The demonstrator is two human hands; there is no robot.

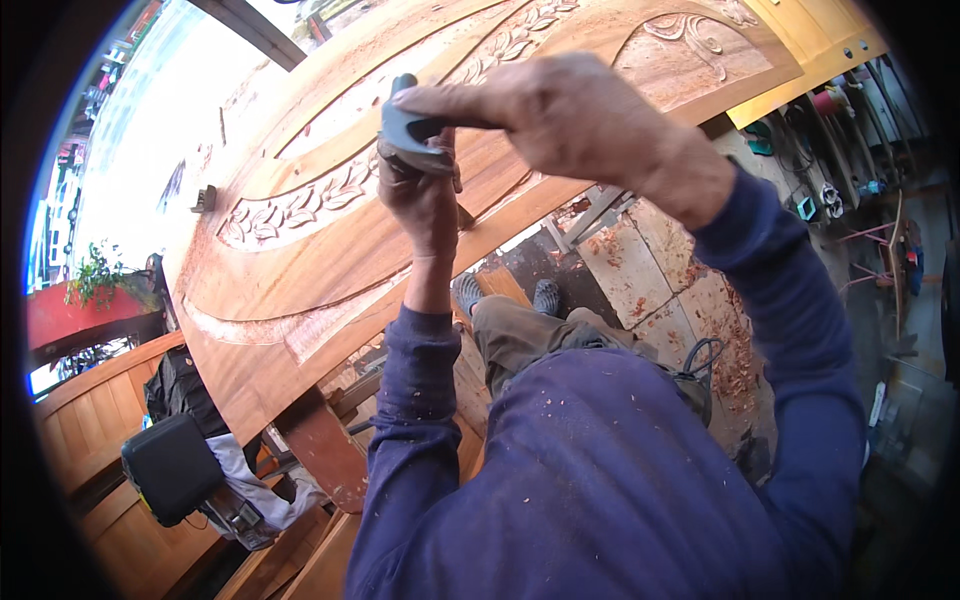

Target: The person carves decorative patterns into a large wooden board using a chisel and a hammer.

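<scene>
A: Nearest us, we are seeing our own blue sweater point(620, 480) flecked with wood chips, and both sleeves are reaching up and away from the body

B: And past the sleeves, our left hand point(425, 205) is rising from below, fingers curling up around the underside of the small grey sanding tool point(410, 130)

A: Yes, it is closing on the tool from beneath, while our right hand point(570, 110) is coming in from the right and lying over the top, its fingers stretching leftward along the tool and gripping it too

B: So both hands are clamping the one tool between them, left below, right above; neither is nearer, both are touching it

A: The tool is sitting against the carved wooden door panel point(330, 250), right beside the band of carved leaves point(300, 208)

B: The panel's long axis is running from lower left, near our left elbow, up to the upper right, and the leaf band is lying along that same line, stretching away to the left of the hands

A: Farther off, below the panel, we are seeing shavings strewn over the paved floor point(650, 270), and hand tools are hanging on the wall point(850, 140) at the right
</scene>
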